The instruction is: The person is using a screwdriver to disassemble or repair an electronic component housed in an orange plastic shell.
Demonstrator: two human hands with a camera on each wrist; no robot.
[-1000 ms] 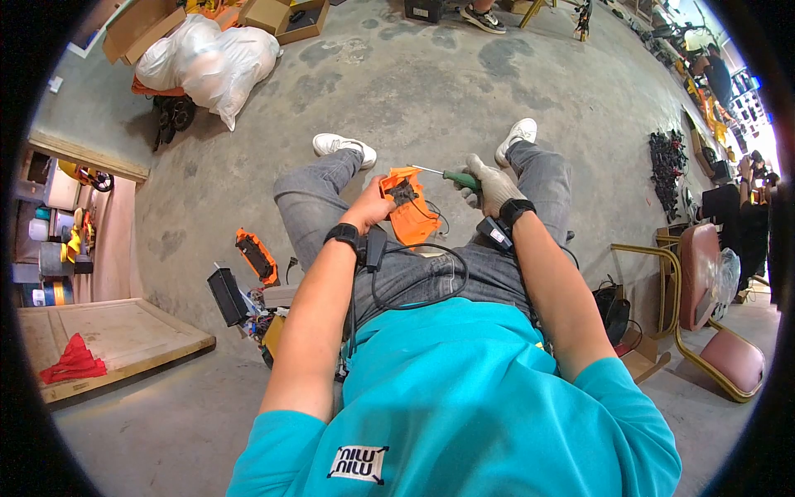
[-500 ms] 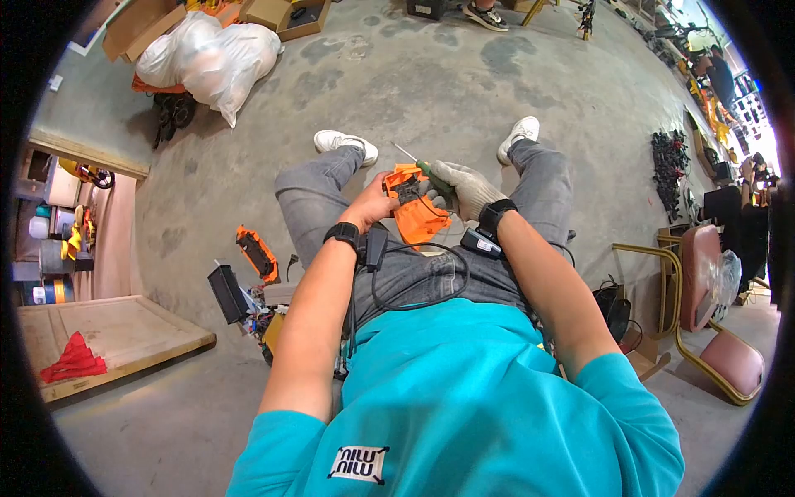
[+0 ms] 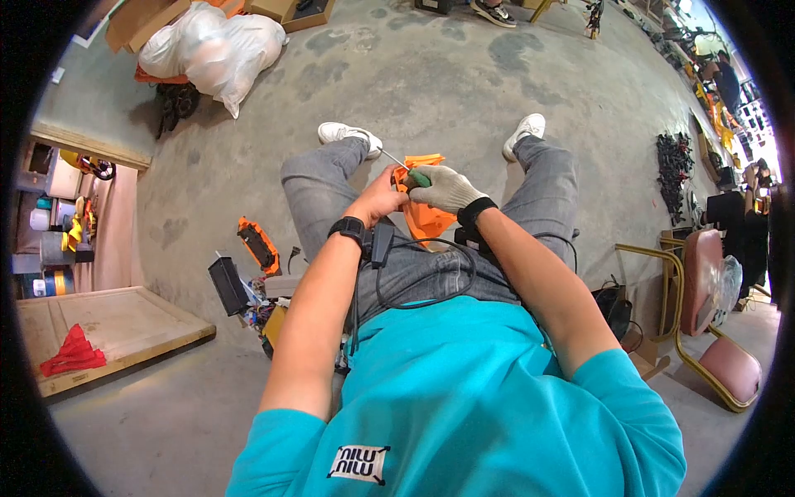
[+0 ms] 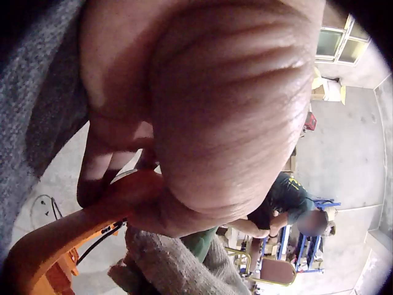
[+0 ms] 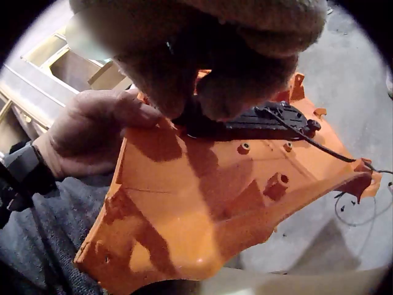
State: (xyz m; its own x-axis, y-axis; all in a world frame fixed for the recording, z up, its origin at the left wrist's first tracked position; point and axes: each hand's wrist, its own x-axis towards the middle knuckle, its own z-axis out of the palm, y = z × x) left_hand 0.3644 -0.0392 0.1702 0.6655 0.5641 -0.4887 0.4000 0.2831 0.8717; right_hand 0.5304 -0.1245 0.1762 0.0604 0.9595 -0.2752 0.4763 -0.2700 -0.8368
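Note:
The bare left hand (image 3: 378, 199) grips the edge of an orange plastic shell (image 3: 426, 220), thumb on its inner side in the right wrist view. On that inner side (image 5: 178, 203) a black part (image 5: 264, 123) with a black cable is seated. The gloved right hand (image 3: 451, 190) holds a green-handled screwdriver (image 3: 419, 177) over the shell, close to the left fingers, its shaft slanting up and left. In the right wrist view the gloved fingers (image 5: 227, 92) hang over the black part and hide the tool's tip. The glove also shows below the left hand in the left wrist view.
Left on the floor lie an orange part (image 3: 258, 246), a black box (image 3: 228, 286) and loose electronics. A black cable (image 3: 389, 300) loops over the lap. White bags (image 3: 211, 50) are at the upper left, a wooden panel (image 3: 116, 327) at the left and a chair (image 3: 702, 282) at the right.
The right hand has moved left with the screwdriver, from beside the shell to over it, close against the left hand. The left hand keeps its grip, shifted slightly right in view.

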